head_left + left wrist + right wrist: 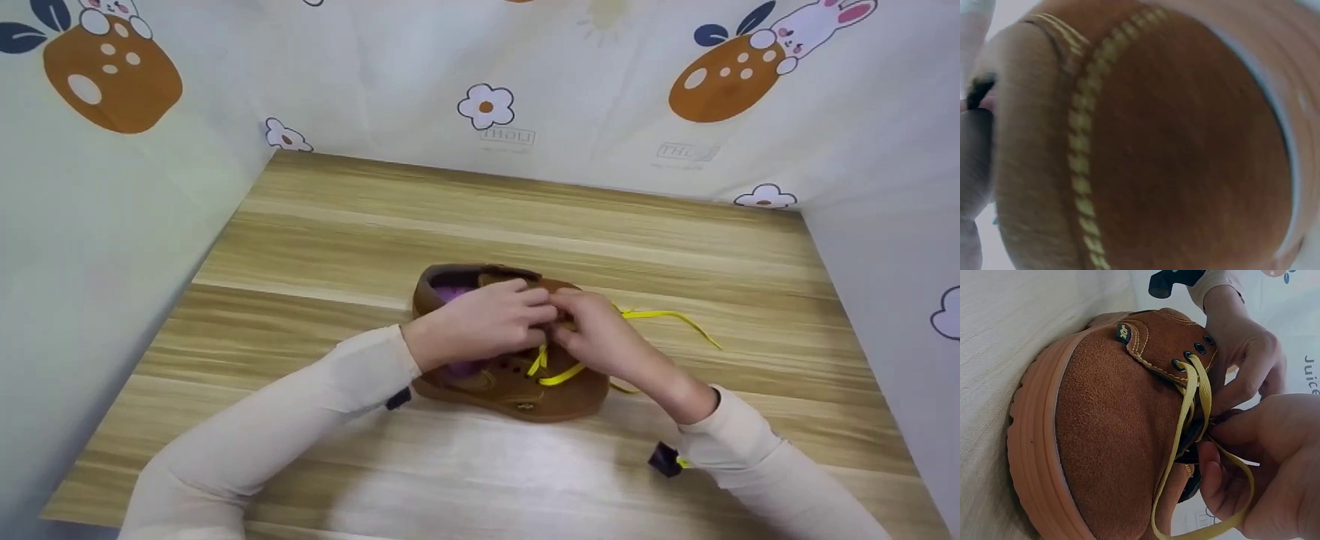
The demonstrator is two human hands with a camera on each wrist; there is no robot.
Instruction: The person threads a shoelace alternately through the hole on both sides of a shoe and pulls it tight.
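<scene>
Where my hands meet (head): over the brown shoe (517, 390), which sits near the middle of the table (375, 217), toe to my right, opening to my left.
Right hand (head): fingers bent inward; my right hand (600, 330) comes over the toe side.
Left hand (head): fingers curled down beside the right ones; my left hand (487, 319) crosses the opening.
Lace (head): the yellow lace (562, 377) loops over the near side, and one end trails past the toe.
Edges and room (head): the shoe lies well apart from the table's edges, with wood all round it for moving.
Surface and walls (head): streaked wood grain, a bright shine in front of the shoe, pale wall cloth (360, 90) printed with flowers, rabbits and orange fruit.
Close side (left wrist): blurred suede with a row of yellow stitching (1080, 149); fingers show at the left border, and I cannot tell what they pinch.
Fingertips (right wrist): my right thumb and finger pinch the lace by the shoe's tongue; my left fingers bend in just beside them, their hold hidden.
Sole (right wrist): the ridged tan sole (1033, 444) rests on the pale tabletop.
</scene>
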